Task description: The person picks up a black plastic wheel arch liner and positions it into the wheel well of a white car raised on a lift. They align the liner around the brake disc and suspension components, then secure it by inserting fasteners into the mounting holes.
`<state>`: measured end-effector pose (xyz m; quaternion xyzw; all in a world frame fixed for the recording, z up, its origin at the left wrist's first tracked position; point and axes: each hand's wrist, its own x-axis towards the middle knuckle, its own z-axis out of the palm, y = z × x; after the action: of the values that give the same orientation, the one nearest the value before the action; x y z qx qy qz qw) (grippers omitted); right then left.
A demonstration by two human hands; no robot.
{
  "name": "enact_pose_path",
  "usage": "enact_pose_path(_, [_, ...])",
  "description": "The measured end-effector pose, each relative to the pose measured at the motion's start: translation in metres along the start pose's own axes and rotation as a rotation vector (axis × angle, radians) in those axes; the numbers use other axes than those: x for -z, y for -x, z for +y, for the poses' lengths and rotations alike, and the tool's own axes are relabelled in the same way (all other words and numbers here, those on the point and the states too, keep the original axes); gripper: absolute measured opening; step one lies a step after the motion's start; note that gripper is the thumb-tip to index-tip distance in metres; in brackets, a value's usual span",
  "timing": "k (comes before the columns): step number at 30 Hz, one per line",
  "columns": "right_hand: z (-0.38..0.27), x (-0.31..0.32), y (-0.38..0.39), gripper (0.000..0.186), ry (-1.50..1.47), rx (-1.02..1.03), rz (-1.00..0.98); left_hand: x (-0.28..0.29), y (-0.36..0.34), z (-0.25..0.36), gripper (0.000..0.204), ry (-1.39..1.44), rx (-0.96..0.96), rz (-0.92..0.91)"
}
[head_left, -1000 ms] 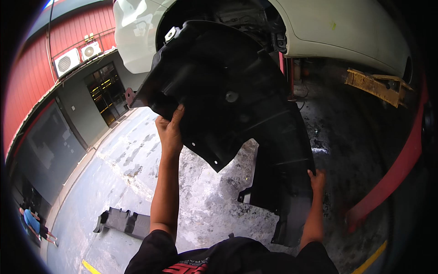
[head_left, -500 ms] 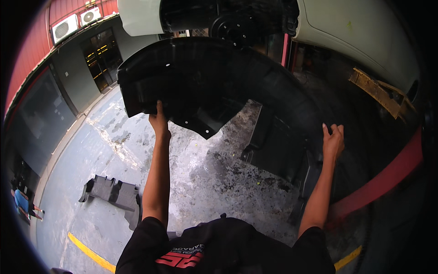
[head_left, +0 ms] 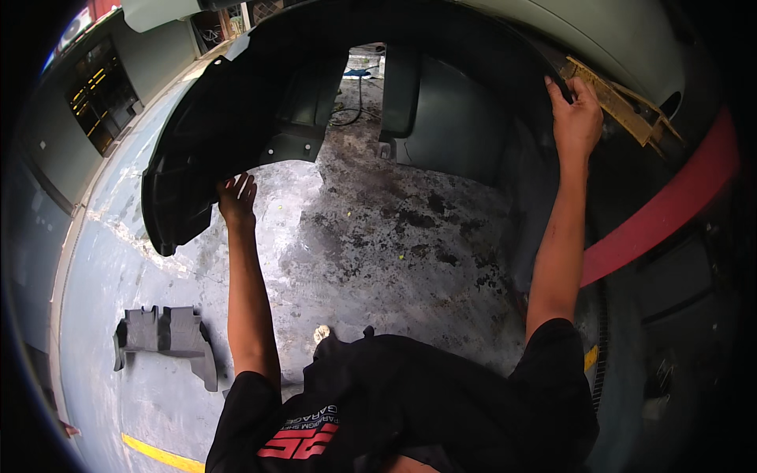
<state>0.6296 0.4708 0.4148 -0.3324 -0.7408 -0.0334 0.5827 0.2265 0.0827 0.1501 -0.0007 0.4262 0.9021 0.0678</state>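
Observation:
A large black plastic wheel arch liner (head_left: pixel 236 102) is held up in front of me, curving in an arch across the upper view. On its left part, my left hand (head_left: pixel 237 203) grips the lower inner edge, fingers partly curled against the plastic. My right hand (head_left: pixel 577 122) pinches the outer edge at the right end, thumb on the near side. Between the two ends of the liner the stained concrete floor shows through.
Beyond the liner is a pale car body (head_left: pixel 583 31). A yellowish wooden stand (head_left: pixel 619 102) is at upper right, near a red curved post or beam (head_left: pixel 670 225). Another grey plastic piece (head_left: pixel 165 335) lies on the floor at left. A cable (head_left: pixel 359 102) lies ahead.
The liner has swung upward and turned, so its hollow inner side shows more. My right hand has risen; my left has shifted left along the edge. The view has moved too.

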Motion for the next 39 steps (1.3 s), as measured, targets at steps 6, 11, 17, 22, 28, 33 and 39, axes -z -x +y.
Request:
enact_pose_path(6, [-0.031,-0.007,-0.033,0.041,-0.020,0.138,-0.020,0.005,-0.038,0.017,0.067,0.134,-0.049,-0.046])
enact_pose_path(11, [-0.085,-0.001,-0.063,0.036,-0.132,0.161,-0.063,-0.004,-0.080,0.040,0.056,0.192,-0.102,-0.079])
enact_pose_path(17, [-0.138,-0.014,-0.087,0.024,-0.368,0.147,-0.088,-0.003,-0.111,0.078,0.052,0.224,-0.120,-0.165])
enact_pose_path(22, [-0.113,-0.012,-0.132,0.064,-0.001,0.361,0.003,-0.015,-0.133,0.085,0.052,0.245,-0.135,-0.208])
enact_pose_path(28, [-0.143,-0.008,-0.151,0.079,0.283,0.223,0.126,-0.006,-0.141,0.096,0.052,0.163,-0.055,-0.331])
enact_pose_path(33, [-0.151,0.000,-0.180,0.078,0.255,0.246,0.119,0.007,-0.152,0.093,0.074,-0.111,0.039,-0.461])
enact_pose_path(39, [-0.179,0.013,-0.201,0.070,0.269,0.350,0.087,0.020,-0.143,0.066,0.093,-0.489,0.242,-0.508])
